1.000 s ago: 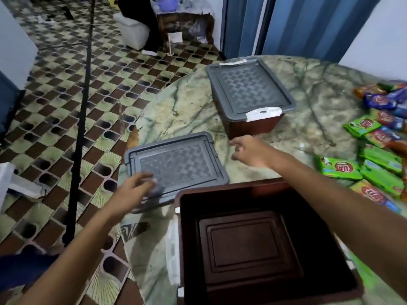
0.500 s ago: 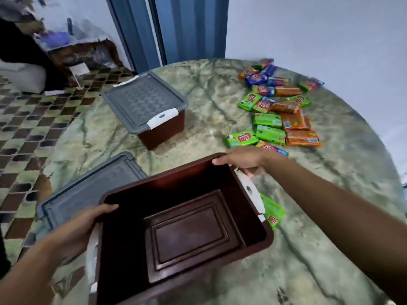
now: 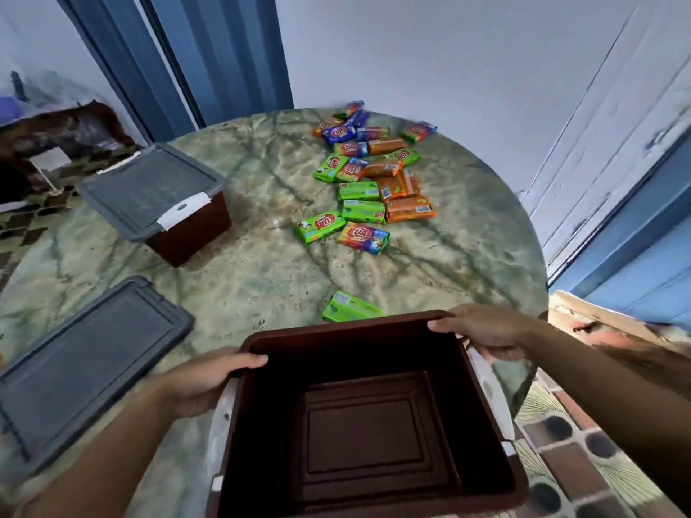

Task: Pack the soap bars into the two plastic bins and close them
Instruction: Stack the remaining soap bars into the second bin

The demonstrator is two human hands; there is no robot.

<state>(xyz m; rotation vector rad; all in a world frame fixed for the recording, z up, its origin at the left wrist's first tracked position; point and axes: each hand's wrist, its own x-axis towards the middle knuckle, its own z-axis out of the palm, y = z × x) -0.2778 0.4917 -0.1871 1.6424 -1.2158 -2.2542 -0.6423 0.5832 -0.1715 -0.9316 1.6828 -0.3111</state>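
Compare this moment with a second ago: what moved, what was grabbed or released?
The left hand left the loose grey lid; both hands, right hand included, now grip the open brown bin by its rim, and it has turned. The lidded bin and soap bars lie untouched.

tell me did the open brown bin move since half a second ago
Yes. The open brown bin, gripped by both hands, swung away from the loose grey lid, toward the table's near right edge.

Clearance: mid-frame table open.
Bare marble table (image 3: pixel 261 278) centre; obstacles: closed bin (image 3: pixel 157 203) upper left, loose lid (image 3: pixel 86 364) left, soap bars (image 3: pixel 370 173) upper centre.
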